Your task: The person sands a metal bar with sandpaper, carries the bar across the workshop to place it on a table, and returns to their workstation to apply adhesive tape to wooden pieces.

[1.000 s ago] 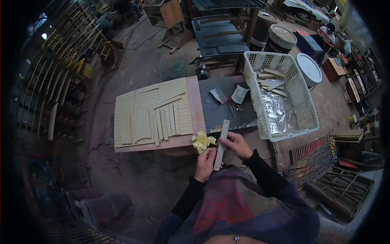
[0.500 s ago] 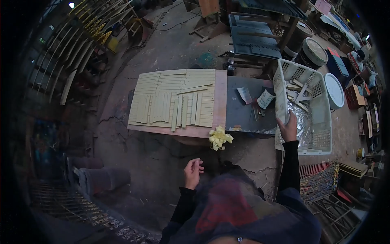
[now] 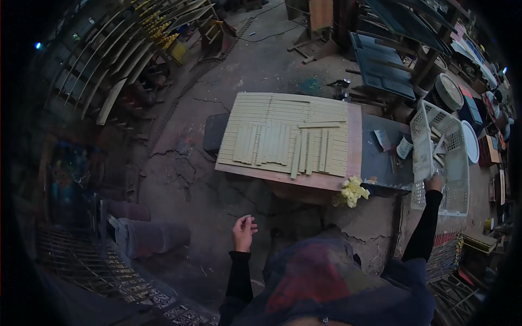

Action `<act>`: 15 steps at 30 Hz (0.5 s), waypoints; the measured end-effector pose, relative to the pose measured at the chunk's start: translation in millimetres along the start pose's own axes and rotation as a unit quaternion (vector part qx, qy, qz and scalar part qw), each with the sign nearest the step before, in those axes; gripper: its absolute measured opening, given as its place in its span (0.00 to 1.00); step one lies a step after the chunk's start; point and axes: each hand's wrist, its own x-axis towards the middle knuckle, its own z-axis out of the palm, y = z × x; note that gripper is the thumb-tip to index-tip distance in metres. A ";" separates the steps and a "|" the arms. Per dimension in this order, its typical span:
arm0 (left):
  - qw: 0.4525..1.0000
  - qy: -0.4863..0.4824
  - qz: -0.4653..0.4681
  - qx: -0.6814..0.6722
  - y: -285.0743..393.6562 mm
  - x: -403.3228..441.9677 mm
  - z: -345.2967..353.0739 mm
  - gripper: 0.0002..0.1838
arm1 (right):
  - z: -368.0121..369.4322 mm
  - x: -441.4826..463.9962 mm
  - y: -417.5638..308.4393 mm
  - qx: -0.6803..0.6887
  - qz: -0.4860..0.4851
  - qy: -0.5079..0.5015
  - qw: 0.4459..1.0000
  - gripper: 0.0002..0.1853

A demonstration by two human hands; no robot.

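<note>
My left hand (image 3: 244, 232) is raised over the floor in front of the table, fingers curled together; whether something small is between them is too small to tell. My right hand (image 3: 434, 183) is at the near left side of the white plastic basket (image 3: 464, 187), its fingers mostly hidden. Pale wooden strips (image 3: 439, 148) lie inside the basket. More pale strips (image 3: 273, 142) lie in rows on slatted boards over a pinkish board (image 3: 354, 142). A pale yellow bunched thing (image 3: 353, 192) sits at that board's near right corner.
A dark tabletop (image 3: 375, 163) holds a cup (image 3: 404, 148) and a scrap piece. Behind are dark metal panels (image 3: 383, 65) and lidded buckets (image 3: 449, 92). A rack of strips (image 3: 117, 92) stands left, with dark bins (image 3: 152, 236) below it.
The view has swung left. My hands, earlier together on a flat strip, have parted. My right hand has gone to the basket, and the strip no longer shows in either hand.
</note>
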 end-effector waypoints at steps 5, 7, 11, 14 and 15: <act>0.991 -0.006 -0.078 -0.106 17.2 83.6 -49.4 0.17 | 37.7 15.7 32.7 -0.050 0.019 0.026 0.998 0.19; 0.987 -0.042 -0.089 -0.126 9.0 120.6 -52.5 0.22 | 32.9 7.0 28.5 -0.030 0.013 0.055 0.998 0.15; 0.957 -0.071 -0.148 -0.238 -19.3 173.4 -26.9 0.28 | 10.5 -12.9 -2.9 -0.053 0.060 0.060 0.995 0.12; 0.942 -0.089 -0.128 -0.298 -33.9 194.5 -6.1 0.28 | 5.7 -16.6 -10.5 -0.063 0.077 0.078 0.992 0.12; 0.947 -0.105 -0.108 -0.282 -28.8 194.9 4.2 0.21 | 8.8 -15.4 -5.9 -0.059 0.064 0.084 0.993 0.12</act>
